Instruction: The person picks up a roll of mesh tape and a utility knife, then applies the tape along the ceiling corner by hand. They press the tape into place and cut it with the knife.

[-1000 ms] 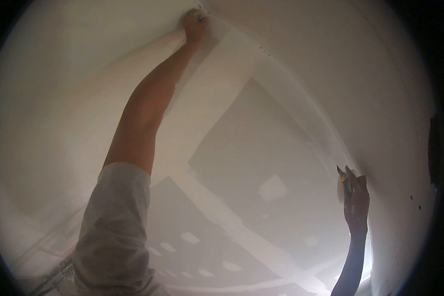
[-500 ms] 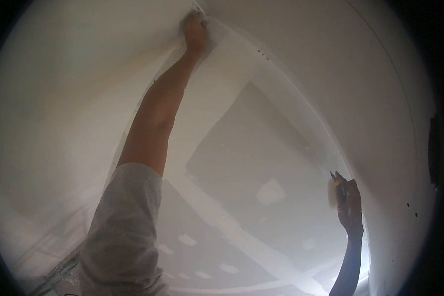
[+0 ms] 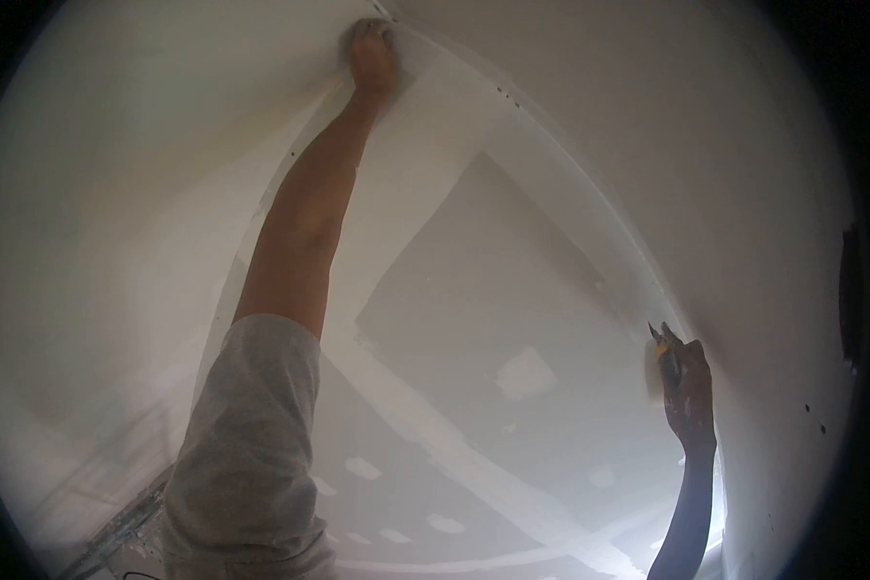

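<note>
My left hand [image 3: 372,60] reaches up to the top of the wall, at the seam [image 3: 418,39] where the drywall surfaces meet. Its fingers are curled closed. Whatever they may pinch is hidden or too small to make out. Lower on the right, my right hand [image 3: 688,387] is wrapped round a utility knife [image 3: 669,356] with a dark body and a yellow part. The knife's tip [image 3: 653,330] points up and left, close to the long curved-looking corner line [image 3: 638,246].
Grey drywall [image 3: 454,280] with pale filler patches [image 3: 526,373] and a broad filled joint [image 3: 425,425] lies between my arms. A smooth pale surface [image 3: 744,193] stretches along the right. Bright light [image 3: 628,551] glows at lower right. A dark shape [image 3: 849,300] sits at the far right.
The view has shifted slightly. My left hand has come a little down and left from the seam, its fingers still curled. My right hand still holds the utility knife, slightly higher in view.
</note>
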A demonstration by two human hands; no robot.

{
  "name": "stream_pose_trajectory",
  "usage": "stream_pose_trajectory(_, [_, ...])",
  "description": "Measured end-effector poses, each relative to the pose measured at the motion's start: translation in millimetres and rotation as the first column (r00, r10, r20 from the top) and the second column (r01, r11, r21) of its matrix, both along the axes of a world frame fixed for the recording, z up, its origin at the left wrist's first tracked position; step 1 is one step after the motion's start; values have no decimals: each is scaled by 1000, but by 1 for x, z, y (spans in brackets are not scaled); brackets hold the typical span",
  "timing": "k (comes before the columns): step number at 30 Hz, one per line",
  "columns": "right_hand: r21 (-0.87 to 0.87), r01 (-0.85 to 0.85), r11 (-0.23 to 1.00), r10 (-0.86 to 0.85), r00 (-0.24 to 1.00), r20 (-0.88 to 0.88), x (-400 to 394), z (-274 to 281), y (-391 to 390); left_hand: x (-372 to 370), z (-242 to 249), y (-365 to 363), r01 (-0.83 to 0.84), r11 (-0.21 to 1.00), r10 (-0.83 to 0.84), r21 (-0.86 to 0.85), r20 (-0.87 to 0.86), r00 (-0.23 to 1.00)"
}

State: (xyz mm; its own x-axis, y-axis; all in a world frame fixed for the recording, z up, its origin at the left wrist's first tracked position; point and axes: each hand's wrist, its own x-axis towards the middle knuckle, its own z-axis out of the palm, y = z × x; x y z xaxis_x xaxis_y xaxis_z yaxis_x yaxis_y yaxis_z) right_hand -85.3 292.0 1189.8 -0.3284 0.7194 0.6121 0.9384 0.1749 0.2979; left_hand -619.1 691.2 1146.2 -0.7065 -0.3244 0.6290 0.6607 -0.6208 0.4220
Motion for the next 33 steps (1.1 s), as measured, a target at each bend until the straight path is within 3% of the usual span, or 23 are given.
stream_pose_trajectory(2, [4, -38, 999, 38, 999, -25, -6, 3, 5, -17, -2, 22, -17, 999, 18, -27, 28, 999])
stream_pose_trajectory(3, [34, -67, 997, 66, 997, 29, -21, 5, 5, -36, -3, 53, -306, 936, 308, -173, -16, 951])
stream_pose_trajectory(4, [56, -77, 995, 74, 996, 48, -34, 2, -6, -44, -2, 84, -558, 778, 554, -288, -103, 826])
stream_pose_trajectory(6, [115, -25, 993, 5, 985, 173, -88, -2, -27, -112, -12, 22, -279, 874, 309, -397, 11, 951])
stream_pose_trajectory(7, [155, 39, 987, -81, 959, 273, -98, 0, -27, -118, -13, -5, -200, 973, 205, -117, 31, 978])
stream_pose_trajectory(9, [148, 144, 978, -174, 961, 215, -120, 0, -28, -128, -14, -37, -221, 970, 221, -103, -8, 975])
stream_pose_trajectory(11, [135, 233, 963, -254, 954, 160, -143, 0, -26, -149, -13, -24, -306, 947, 309, -100, 14, 951])
stream_pose_trajectory(12, [165, 216, 962, -244, 953, 178, -155, -1, -26, -157, -13, -29, -357, 930, 359, -84, 8, 933])
stream_pose_trajectory(16, [221, 160, 962, -216, 941, 261, -171, 15, -19, -182, -6, -27, -250, 967, 250, -45, 7, 968])
stream_pose_trajectory(19, [206, 84, 975, -143, 947, 289, -198, 23, -13, -214, -4, -39, -241, 964, 242, -110, -10, 970])
stream_pose_trajectory(21, [229, 165, 959, -234, 918, 320, -225, 23, -10, -243, -6, -39, -277, 958, 272, -82, -61, 960])
stream_pose_trajectory(23, [230, 110, 967, -188, 916, 354, -243, 27, -4, -276, -5, -32, -303, 951, 299, -68, -57, 953])
stream_pose_trajectory(24, [237, 184, 954, -262, 898, 354, -269, 21, 39, -291, -13, 17, -292, 950, 290, -110, -40, 956])
stream_pose_trajectory(25, [248, 243, 938, -320, 881, 348, -286, 20, 41, -306, -13, 19, -298, 943, 297, -147, -27, 954])
stream_pose_trajectory(27, [250, 259, 933, -337, 872, 355, -329, 13, 82, -354, -25, 59, -285, 954, 281, -99, -47, 959])
stream_pose_trajectory(29, [257, 270, 928, -351, 864, 360, -365, 7, 96, -395, -30, 74, -275, 960, 272, -46, -67, 960])
stream_pose_trajectory(33, [342, 444, 828, -552, 751, 362, -458, -8, 137, -486, -40, 81, -306, 951, 303, -46, -71, 950])
